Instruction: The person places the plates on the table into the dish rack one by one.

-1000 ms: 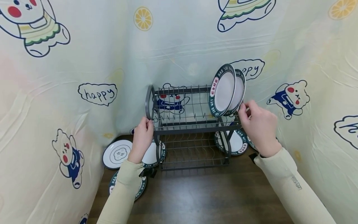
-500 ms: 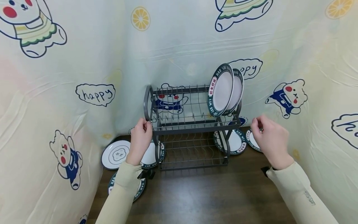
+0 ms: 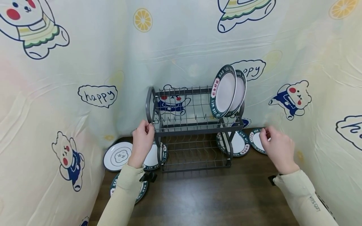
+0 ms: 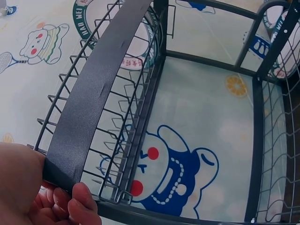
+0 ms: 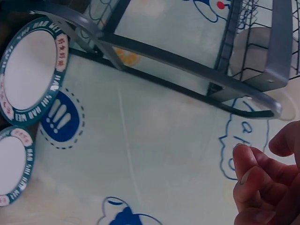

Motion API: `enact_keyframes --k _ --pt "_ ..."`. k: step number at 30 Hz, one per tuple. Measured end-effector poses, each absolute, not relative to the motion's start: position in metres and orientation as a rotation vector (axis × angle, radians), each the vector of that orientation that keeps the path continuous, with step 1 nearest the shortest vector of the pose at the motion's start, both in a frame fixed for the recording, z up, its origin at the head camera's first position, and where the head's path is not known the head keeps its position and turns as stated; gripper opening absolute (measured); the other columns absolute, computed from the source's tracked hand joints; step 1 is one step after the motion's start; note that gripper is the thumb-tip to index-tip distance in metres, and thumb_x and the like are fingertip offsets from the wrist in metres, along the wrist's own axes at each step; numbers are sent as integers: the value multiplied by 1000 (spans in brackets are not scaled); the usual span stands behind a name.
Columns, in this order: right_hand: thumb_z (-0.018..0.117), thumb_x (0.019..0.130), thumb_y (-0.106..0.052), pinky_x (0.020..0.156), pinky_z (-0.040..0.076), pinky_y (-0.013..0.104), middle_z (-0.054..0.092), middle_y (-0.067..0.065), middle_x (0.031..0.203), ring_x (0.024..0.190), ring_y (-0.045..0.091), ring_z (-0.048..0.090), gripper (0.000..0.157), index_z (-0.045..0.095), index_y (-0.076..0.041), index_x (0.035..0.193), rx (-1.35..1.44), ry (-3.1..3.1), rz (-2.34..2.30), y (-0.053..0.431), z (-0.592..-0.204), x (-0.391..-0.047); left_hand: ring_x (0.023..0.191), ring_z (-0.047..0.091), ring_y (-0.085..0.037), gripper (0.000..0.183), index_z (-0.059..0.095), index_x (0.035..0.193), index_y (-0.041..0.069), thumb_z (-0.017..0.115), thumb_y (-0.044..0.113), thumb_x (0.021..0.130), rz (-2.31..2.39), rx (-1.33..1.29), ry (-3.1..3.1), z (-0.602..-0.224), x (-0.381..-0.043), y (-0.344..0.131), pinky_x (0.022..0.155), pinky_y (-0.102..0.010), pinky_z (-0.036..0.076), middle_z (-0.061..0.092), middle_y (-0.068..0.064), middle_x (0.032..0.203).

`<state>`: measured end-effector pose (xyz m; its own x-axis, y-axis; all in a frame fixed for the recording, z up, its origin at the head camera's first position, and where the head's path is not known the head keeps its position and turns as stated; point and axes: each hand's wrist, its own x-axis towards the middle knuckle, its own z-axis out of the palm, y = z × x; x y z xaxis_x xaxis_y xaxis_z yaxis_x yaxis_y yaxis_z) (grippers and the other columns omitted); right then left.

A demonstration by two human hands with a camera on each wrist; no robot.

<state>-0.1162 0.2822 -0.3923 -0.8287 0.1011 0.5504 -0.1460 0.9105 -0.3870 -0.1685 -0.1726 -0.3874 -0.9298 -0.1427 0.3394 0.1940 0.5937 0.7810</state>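
Note:
A dark two-tier dish rack [image 3: 198, 130] stands against the back cloth. Two plates with green lettered rims, a front plate [image 3: 224, 92] and one behind it [image 3: 241, 91], lean upright at the right end of its top tier. My left hand [image 3: 143, 141] grips the rack's upper left corner; in the left wrist view its fingers curl under the flat front bar [image 4: 84, 98]. Off the rack's right side hangs my right hand [image 3: 280, 150], fingers loosely curled with nothing in them. In the head view it overlaps the edge of a small plate [image 3: 255, 141].
Left of the rack lie a white plate [image 3: 110, 158] with a stamped centre, a green-rimmed plate [image 3: 150, 160] partly behind the rack, and another plate [image 3: 144, 186] under the left forearm. A plate [image 3: 240, 142] lies behind the rack's right leg. Printed cloth [image 3: 181, 40] surrounds the wooden table [image 3: 212, 194].
My right hand has come away from the rack's right end by the plates and moved right and down. My left hand stays on the rack's left corner. Both racked plates stand as before.

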Motion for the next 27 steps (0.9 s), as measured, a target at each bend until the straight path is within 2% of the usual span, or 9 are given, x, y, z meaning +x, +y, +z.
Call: enact_keyframes --k 9,18,27 --pt "54 102 -20 50 37 36 65 14 69 53 26 52 27 65 2 90 -80 -2648 612 306 -436 -128 57 50 -24 27 48 82 9 49 17 108 -1275 -48 -2442 -388 -168 -174 50 -30 39 49 -7 67" --pt "51 104 -23 52 41 48 66 16 74 59 32 57 30 63 2 95 -250 -2793 598 329 -476 -132 58 58 -22 27 51 83 9 53 19 108 -1324 -51 -2429 -389 -167 -174 51 -29 45 53 -7 68" --pt "47 105 -28 56 42 52 65 15 76 62 33 56 33 62 0 96 -322 -2869 668 340 -507 -139 59 60 -24 26 51 84 8 52 18 108 -1325 -44 -2443 -387 -167 -174 52 -31 47 55 -8 69"
